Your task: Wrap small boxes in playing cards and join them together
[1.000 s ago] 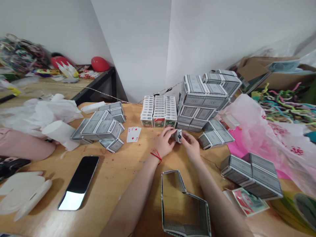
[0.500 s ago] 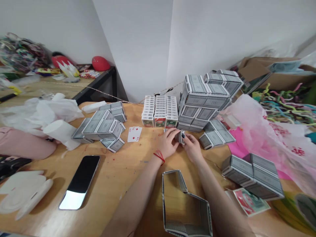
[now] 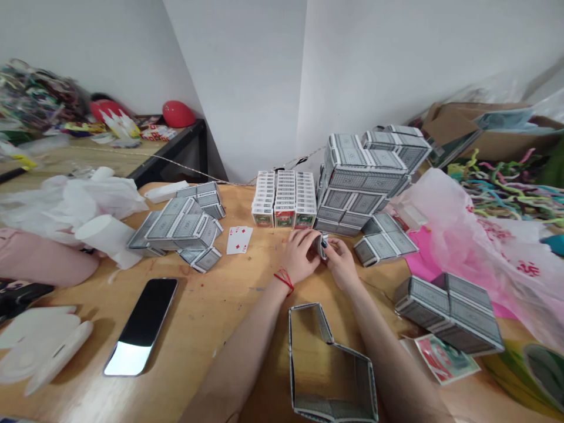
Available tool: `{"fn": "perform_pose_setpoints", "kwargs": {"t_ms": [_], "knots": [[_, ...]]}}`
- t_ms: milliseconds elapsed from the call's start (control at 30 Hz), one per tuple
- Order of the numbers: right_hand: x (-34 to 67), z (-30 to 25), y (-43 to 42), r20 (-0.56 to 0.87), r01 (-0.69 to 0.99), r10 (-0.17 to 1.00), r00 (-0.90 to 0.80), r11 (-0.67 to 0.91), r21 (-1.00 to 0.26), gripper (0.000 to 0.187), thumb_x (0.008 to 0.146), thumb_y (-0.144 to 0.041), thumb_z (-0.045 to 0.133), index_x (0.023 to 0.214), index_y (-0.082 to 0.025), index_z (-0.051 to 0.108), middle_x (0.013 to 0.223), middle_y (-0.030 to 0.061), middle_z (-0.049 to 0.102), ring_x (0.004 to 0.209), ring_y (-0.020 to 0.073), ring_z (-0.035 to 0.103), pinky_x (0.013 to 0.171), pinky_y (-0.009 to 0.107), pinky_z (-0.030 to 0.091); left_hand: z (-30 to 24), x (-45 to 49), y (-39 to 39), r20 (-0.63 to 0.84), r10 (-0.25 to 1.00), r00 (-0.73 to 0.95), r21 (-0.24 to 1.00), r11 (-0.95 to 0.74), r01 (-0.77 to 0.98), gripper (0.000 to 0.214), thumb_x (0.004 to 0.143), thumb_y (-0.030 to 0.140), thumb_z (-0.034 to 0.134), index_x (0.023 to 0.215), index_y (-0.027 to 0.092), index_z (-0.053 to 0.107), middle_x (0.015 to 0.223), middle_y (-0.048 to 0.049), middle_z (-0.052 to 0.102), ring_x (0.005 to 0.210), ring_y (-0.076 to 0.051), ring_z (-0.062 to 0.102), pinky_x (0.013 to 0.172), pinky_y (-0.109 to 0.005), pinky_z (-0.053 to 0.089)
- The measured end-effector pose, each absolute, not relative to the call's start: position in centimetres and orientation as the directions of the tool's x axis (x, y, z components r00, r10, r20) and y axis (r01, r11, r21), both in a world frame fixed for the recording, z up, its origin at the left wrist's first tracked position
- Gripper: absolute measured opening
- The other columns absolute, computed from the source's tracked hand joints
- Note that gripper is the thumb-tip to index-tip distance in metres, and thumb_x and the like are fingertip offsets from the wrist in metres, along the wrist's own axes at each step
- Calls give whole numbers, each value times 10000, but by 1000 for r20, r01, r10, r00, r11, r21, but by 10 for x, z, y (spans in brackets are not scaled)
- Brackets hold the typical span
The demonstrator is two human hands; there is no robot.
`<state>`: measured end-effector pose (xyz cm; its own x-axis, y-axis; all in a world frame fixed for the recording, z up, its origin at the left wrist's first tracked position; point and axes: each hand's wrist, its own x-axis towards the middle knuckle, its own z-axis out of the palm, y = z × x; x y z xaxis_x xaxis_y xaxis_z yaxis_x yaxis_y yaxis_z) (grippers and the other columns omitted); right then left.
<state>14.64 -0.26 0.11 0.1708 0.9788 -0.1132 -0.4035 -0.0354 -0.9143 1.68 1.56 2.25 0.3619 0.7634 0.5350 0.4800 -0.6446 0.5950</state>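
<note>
Between both hands a grey-backed playing card (image 3: 322, 245) is held, tilted upright a little above the table; it looks folded. My left hand (image 3: 301, 258), with a red string on its wrist, curls around its left side. Against its right side press the fingers of my right hand (image 3: 341, 264). Part of the card is hidden by the fingers. Below, between my forearms, stands an L-shaped frame of cards (image 3: 352, 354), open at the top. Two diamond cards (image 3: 239, 240) lie face up to the left. Behind the hands stand rows of card boxes (image 3: 284, 200).
A tall stack of card-built blocks (image 3: 361, 182) rises at the back right, with smaller card blocks (image 3: 449, 311) nearer. More card blocks (image 3: 180, 226) sit left. A phone (image 3: 141, 326), a white paper roll (image 3: 106, 238) and pink plastic bags (image 3: 462, 217) lie around.
The card between my hands has turned slightly, and my fingers have shifted a little around it. The view has moved slightly; everything else on the table stays in place.
</note>
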Motion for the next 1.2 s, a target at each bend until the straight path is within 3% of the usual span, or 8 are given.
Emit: {"fn": "perform_pose_setpoints", "kwargs": {"t_ms": [267,700,867,967,1067,1200], "knots": [[147,-6,-1,-38,-220,964,264,21,-975,342,628,-410,662,868,-192,553,825,17,618,726,149,555,680,283,445,14,20,15,480,788,385,708,-607,360,544,651,96,510,1177,184,404,1201,-89,430,1090,-182,453,939,-333,404],[147,-4,-3,-3,-74,966,259,17,-997,375,646,-405,646,928,-175,554,868,37,610,755,159,536,723,321,435,8,27,14,530,780,332,733,-618,283,552,613,48,500,1141,175,400,1159,-99,449,1111,-215,427,961,-421,382],[146,-3,-4,21,-76,946,323,47,-996,361,643,-386,650,923,-188,537,865,23,599,766,152,535,732,318,437,15,22,11,505,773,383,782,-598,174,608,593,49,496,1179,177,397,1241,-117,393,1151,-242,391,959,-436,370],[145,-3,-3,48,-75,923,383,83,-994,378,631,-373,661,931,-196,516,866,16,587,773,146,533,719,298,439,18,19,11,421,832,362,887,-461,27,530,633,85,494,1148,202,449,1259,-105,382,1045,-219,478,871,-400,440],[145,-2,-4,89,-35,903,419,114,-993,408,619,-360,671,948,-200,491,862,12,570,748,139,529,689,281,440,17,18,15,225,913,339,969,-173,-177,365,724,189,492,1089,184,474,1117,-87,489,855,-156,555,759,-338,495],[143,5,-9,196,104,890,411,168,-980,504,590,-321,695,1025,-207,467,944,33,567,859,172,540,805,322,409,16,20,21,-85,921,380,929,212,-304,329,768,350,496,1055,196,450,879,-21,552,669,-119,566,620,-328,530]]}}
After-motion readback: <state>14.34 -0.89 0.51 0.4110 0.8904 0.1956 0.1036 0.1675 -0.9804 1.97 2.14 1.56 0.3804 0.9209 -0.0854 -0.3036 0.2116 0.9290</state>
